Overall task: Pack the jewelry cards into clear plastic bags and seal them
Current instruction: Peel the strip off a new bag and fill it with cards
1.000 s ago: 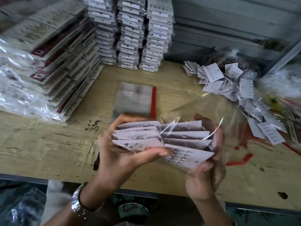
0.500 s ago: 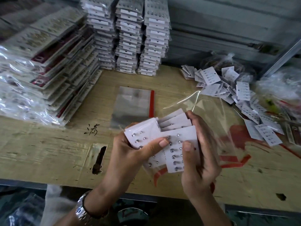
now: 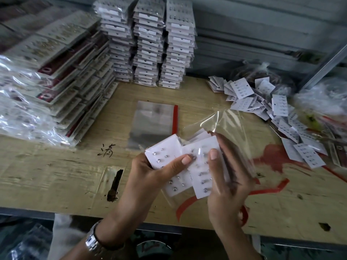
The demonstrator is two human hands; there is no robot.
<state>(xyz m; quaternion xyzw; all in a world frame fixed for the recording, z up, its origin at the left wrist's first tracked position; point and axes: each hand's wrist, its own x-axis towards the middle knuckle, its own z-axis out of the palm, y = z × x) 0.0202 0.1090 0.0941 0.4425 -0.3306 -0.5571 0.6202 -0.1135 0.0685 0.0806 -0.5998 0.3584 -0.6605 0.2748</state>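
Left hand point(image 3: 150, 171) and right hand point(image 3: 227, 190) both have a grip on the fanned earring cards point(image 3: 201, 186), with the clear bag point(image 3: 232, 128) right behind. I'd square the stack first so it slides in clean.

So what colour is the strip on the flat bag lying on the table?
Red strip along the bag's right edge, head view.
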